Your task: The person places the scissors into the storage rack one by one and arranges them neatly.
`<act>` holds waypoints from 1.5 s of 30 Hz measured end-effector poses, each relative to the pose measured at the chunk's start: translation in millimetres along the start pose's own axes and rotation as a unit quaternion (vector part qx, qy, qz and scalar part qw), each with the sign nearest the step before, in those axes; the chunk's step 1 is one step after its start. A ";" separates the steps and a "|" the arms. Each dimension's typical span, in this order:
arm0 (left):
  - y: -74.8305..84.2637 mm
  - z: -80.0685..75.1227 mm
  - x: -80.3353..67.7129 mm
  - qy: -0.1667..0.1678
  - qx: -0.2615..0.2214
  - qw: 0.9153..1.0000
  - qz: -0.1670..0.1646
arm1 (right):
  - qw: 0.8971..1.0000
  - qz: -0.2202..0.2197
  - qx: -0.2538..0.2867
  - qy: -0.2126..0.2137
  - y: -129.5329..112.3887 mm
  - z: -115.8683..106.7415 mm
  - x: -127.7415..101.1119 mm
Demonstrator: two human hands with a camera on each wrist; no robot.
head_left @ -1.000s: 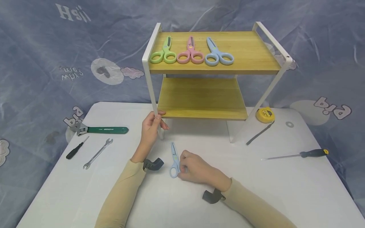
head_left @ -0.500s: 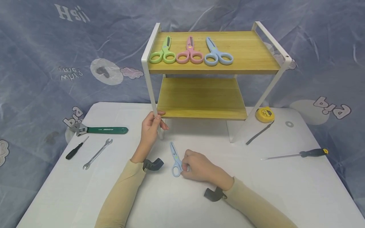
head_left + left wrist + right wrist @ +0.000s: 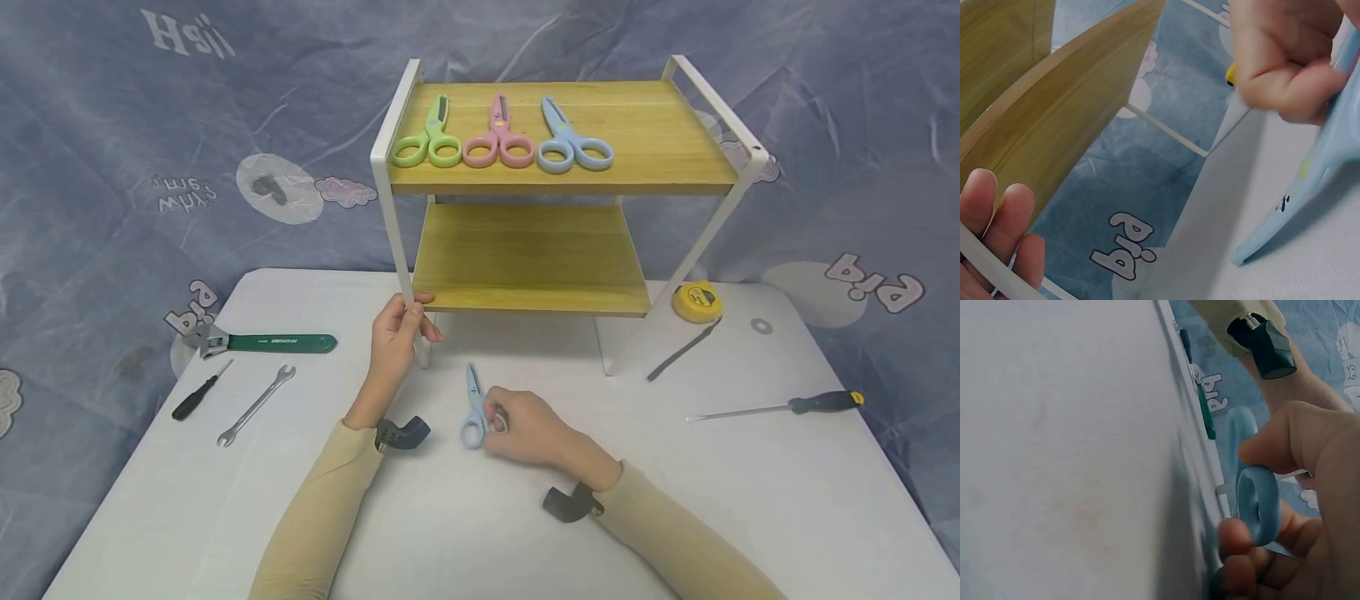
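In the head view, my left hand (image 3: 393, 337) grips the front left post (image 3: 395, 233) of a two-tier wooden shelf (image 3: 532, 258) at the lower board's corner. My right hand (image 3: 528, 425) pinches one handle loop of light blue scissors (image 3: 477, 408), whose blades point toward the shelf. The right wrist view shows the thumb and fingers on the blue loop (image 3: 1267, 500). A shadow lies under the blades in the left wrist view; whether the tip touches the table, I cannot tell. Green scissors (image 3: 434, 133), pink scissors (image 3: 500, 133) and another blue pair (image 3: 567, 143) lie in a row on the top board.
On the left lie an adjustable wrench (image 3: 281, 342), a small screwdriver (image 3: 197, 401) and an open-ended wrench (image 3: 258, 404). Over to the right are a yellow tape measure (image 3: 697, 302), a thin dark tool (image 3: 681, 352), a washer (image 3: 762, 327) and a long screwdriver (image 3: 821, 403).
The held blue scissors have moved right and slightly toward the shelf with my right hand, their blades turning more upright in the head view. My left hand stays on the post.
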State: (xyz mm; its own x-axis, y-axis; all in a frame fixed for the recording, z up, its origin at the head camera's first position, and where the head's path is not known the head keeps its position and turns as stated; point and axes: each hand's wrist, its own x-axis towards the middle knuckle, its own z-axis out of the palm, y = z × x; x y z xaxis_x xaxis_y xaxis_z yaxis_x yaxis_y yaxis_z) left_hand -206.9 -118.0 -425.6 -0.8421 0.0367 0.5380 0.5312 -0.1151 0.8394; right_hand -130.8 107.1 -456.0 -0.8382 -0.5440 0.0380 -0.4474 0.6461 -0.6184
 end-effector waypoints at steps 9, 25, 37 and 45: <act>-1.2 -0.2 0.1 -0.002 0.005 1.000 0.005 | 0.999 -0.039 0.005 -0.012 2.3 1.2 -2.3; 0.3 1.1 -0.1 0.000 -0.001 1.000 0.002 | 0.993 -0.041 0.109 0.018 17.3 7.9 -0.1; -0.5 0.5 -0.6 0.000 -0.006 1.000 0.006 | 0.985 0.035 0.161 0.053 18.3 6.2 4.0; -1.0 0.6 -0.4 0.001 -0.004 1.000 0.003 | 0.930 0.096 0.351 -0.055 18.5 -6.2 5.5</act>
State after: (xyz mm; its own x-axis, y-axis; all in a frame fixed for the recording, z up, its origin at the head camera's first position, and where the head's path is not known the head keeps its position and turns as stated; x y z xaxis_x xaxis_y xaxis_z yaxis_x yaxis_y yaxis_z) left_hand -207.0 -117.3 -426.6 -0.8388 0.0341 0.5433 0.5359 -0.1239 0.8352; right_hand -145.7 119.4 -462.3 -0.8279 -0.5303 -0.1827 0.0539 0.2490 -0.9670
